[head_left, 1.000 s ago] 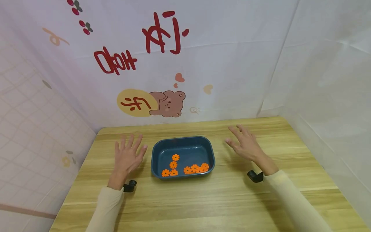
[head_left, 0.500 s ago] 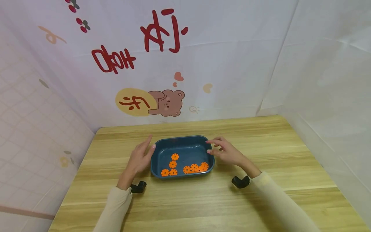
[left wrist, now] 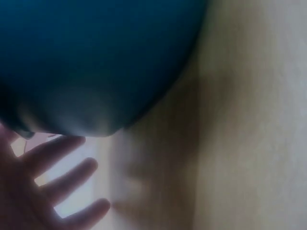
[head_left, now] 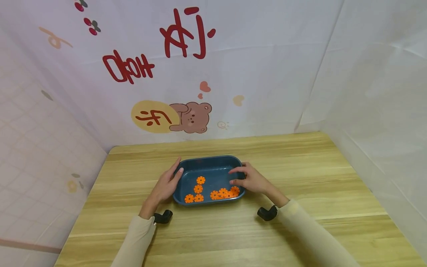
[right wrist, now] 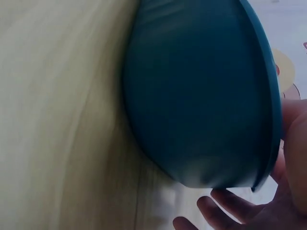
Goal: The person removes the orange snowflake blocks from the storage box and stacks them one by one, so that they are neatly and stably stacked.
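Several orange discs (head_left: 198, 191) inside a blue tray (head_left: 213, 176)
At the tray's left end, the left hand (head_left: 165, 185); over its right rim, the right hand (head_left: 252, 180); both loosely spread.

The head view looks forward and down; 2 wrist views (much nearer) share its blue tray (right wrist: 201, 96) sidelong.

Long cream sleeves (head_left: 133, 241), a small black bent device (head_left: 163, 217) at each wrist

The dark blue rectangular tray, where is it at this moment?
In the head view, the tray stands on the light wooden table, just below centre, between left grip and right grip.
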Tool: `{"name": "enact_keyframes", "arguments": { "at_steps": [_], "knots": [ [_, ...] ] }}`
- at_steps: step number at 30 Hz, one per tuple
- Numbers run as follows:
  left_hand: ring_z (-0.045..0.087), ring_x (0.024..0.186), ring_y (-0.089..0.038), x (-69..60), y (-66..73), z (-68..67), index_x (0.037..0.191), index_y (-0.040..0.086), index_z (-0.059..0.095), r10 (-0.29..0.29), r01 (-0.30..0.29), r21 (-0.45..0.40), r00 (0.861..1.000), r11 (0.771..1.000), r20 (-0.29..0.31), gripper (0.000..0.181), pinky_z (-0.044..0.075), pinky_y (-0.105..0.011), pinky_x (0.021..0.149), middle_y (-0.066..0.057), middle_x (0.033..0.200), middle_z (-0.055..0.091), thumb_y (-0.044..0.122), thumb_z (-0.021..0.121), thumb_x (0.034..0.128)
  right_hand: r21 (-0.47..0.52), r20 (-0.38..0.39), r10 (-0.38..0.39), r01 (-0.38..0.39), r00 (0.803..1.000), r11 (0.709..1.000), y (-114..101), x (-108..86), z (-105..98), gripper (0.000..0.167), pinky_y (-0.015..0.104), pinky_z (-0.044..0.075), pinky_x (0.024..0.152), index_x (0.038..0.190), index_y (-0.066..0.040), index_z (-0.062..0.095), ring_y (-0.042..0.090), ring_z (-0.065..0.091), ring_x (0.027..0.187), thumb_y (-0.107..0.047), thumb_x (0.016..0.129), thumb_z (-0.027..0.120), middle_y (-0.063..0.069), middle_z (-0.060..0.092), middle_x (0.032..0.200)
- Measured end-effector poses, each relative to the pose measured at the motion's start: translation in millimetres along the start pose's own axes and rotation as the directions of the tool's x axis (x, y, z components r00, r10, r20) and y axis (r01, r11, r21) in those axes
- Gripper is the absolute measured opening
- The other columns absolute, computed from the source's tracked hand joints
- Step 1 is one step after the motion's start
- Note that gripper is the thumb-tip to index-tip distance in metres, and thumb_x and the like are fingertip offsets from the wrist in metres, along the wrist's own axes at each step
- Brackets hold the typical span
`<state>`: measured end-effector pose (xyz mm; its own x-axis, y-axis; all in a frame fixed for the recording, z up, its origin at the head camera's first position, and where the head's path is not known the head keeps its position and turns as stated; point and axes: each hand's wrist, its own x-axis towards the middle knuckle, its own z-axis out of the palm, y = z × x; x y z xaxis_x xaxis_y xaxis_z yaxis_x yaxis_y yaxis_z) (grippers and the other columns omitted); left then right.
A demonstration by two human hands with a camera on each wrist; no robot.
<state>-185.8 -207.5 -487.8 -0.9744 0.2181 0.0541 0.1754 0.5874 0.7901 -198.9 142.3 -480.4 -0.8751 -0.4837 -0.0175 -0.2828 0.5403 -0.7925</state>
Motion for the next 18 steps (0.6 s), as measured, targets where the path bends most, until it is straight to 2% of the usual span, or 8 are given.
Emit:
{"name": "enact_keyframes", "arguments": {
  "at_steps": [3,9,15,18],
  "knots": [
    [0.029,0.147,-0.033,-0.1,0.2,1.8,0.159,0.018,0.023,-0.025,0.025,-0.002,1.000,1.000,0.011,0.065,0.022,-0.054,0.119,-0.007,0.162,0.027,0.051,0.036,0.1051,-0.008,-0.009,-0.004,0.004,1.000,1.000,2.4,1.1,3.3,0.034,0.057,0.040,0.098,0.117,-0.010,0.072,0.038,0.043,0.120,-0.024,0.087,0.078,0.027,0.044,0.133],
    [0.027,0.148,-0.031,0.3,-2.0,2.5,0.159,0.022,0.022,-0.038,0.038,0.005,0.999,0.999,0.028,0.065,0.021,-0.053,0.119,-0.004,0.163,0.025,0.054,0.035,0.1042,-0.013,-0.011,0.020,-0.020,1.000,1.000,0.3,2.3,6.6,0.036,0.057,0.040,0.099,0.116,-0.011,0.073,0.039,0.043,0.121,-0.024,0.083,0.081,0.027,0.044,0.134],
    [0.028,0.148,-0.031,-0.1,-2.5,2.7,0.159,0.025,0.022,-0.060,0.059,0.008,0.998,0.998,0.036,0.065,0.022,-0.054,0.119,-0.004,0.163,0.026,0.056,0.034,0.1037,-0.014,-0.007,0.018,-0.018,1.000,1.000,-4.4,1.5,6.0,0.038,0.063,0.034,0.106,0.115,-0.009,0.073,0.048,0.033,0.135,-0.020,0.080,0.084,0.035,0.038,0.141],
    [0.029,0.147,-0.032,-0.2,-2.5,3.0,0.159,0.026,0.023,-0.067,0.066,0.008,0.997,0.998,0.040,0.065,0.023,-0.055,0.118,-0.006,0.162,0.028,0.057,0.034,0.1031,-0.065,-0.044,-0.005,0.002,0.999,0.998,-7.1,0.4,5.6,0.039,0.067,0.032,0.106,0.113,-0.008,0.073,0.053,0.030,0.136,-0.019,0.078,0.086,0.037,0.037,0.143]
  ]
}}
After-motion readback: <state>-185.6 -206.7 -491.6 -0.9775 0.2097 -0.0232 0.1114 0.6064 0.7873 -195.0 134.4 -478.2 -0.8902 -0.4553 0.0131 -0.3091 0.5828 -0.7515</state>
